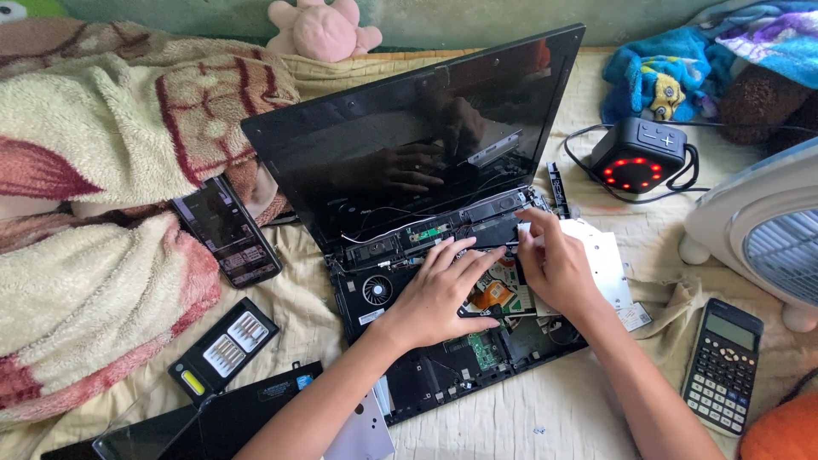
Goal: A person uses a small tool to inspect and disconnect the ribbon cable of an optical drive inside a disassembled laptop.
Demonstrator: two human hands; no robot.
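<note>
A black laptop [409, 145] lies open on a bed with its keyboard cover off, so the circuit board, fan [376, 290] and speakers show. My left hand [439, 294] rests palm down on the middle of the exposed board, fingers spread toward the hinge. My right hand [554, 264] sits just to the right of it, its fingertips pinching at a small part near the right hinge. What the fingers hold is hidden. Both hands are reflected in the dark screen.
A smartphone [226, 228] and a screwdriver bit set [223, 349] lie to the left, a black panel [247, 409] at the front. A calculator [722, 365], a white fan [767, 230] and a black cube with red lights [637, 155] stand to the right. Blankets lie to the left.
</note>
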